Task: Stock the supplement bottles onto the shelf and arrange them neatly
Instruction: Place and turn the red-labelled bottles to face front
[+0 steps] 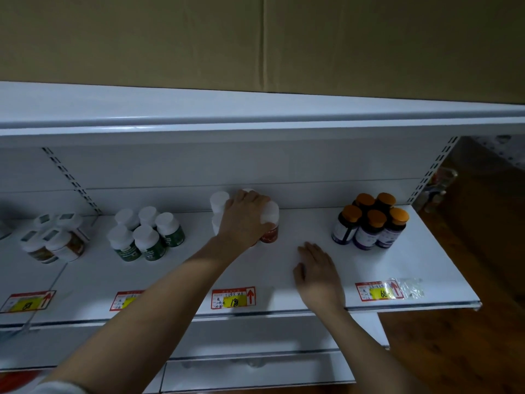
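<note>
A cluster of red-brown supplement bottles with white caps (270,223) stands mid-shelf on the white shelf (284,280). My left hand (244,220) lies over this cluster, fingers curled round the white cap of one bottle, and hides most of the group. My right hand (318,274) rests flat on the bare shelf surface to the right of them, fingers relaxed and holding nothing.
Green bottles with white caps (145,234) stand left of the cluster, orange-labelled bottles (54,240) further left. Dark bottles with orange caps (372,223) stand at the right. Price tags (233,297) line the front edge. A wooden floor (468,336) lies beyond the shelf's right end.
</note>
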A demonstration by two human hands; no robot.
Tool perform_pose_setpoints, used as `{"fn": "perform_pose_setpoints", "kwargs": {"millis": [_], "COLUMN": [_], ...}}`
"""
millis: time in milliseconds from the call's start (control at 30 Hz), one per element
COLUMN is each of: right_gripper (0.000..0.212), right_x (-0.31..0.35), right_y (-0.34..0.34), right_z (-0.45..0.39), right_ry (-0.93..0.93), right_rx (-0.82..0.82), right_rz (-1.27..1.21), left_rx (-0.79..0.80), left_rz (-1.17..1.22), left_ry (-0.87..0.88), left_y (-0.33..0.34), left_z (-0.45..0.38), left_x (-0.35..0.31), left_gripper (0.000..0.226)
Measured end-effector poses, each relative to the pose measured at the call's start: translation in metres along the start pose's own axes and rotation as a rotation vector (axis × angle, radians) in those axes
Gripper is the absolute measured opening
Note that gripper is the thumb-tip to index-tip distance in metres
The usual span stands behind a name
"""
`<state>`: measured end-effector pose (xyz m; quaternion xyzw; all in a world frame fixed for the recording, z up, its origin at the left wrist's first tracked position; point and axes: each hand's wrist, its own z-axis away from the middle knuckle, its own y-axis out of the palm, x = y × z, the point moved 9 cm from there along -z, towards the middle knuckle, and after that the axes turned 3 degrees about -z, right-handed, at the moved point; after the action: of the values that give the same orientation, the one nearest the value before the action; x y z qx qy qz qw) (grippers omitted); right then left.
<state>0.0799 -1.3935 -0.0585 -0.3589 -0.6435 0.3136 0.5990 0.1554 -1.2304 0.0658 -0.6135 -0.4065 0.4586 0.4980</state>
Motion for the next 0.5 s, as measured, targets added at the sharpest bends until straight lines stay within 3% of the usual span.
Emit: {"fn": "perform_pose_setpoints", "kwargs": {"millis": [133,233,433,500], "right_gripper": [0.064,0.048,0.015,0.015], "right_x": [0.0,0.009,0.039,0.052], "right_y": [0.003,-0.001,-0.037,-0.053], "right_z": [-0.005,-0.011,-0.011,-0.002], "right_ry": [0.009,0.047,0.107,0.104], "right_rx": [0.097,0.229,0.124,0.059], "right_rz": [0.017,0.056,-0.061,-0.06], "left_rx": [-0.045,-0.082,-0.033,-0.009], "left_rz": [0.039,0.073,0.125,0.136], "left_ry": [0.023,0.045,0.063,0.079], "left_y": [-0.014,-0.026,-0.027,-0.025], "left_z": [0.011,0.024,0.05,0.058], "left_x": [-0.003,-0.007,-0.014,-0.018], "left_gripper": [0.054,0.049,0.041,0.036]}}
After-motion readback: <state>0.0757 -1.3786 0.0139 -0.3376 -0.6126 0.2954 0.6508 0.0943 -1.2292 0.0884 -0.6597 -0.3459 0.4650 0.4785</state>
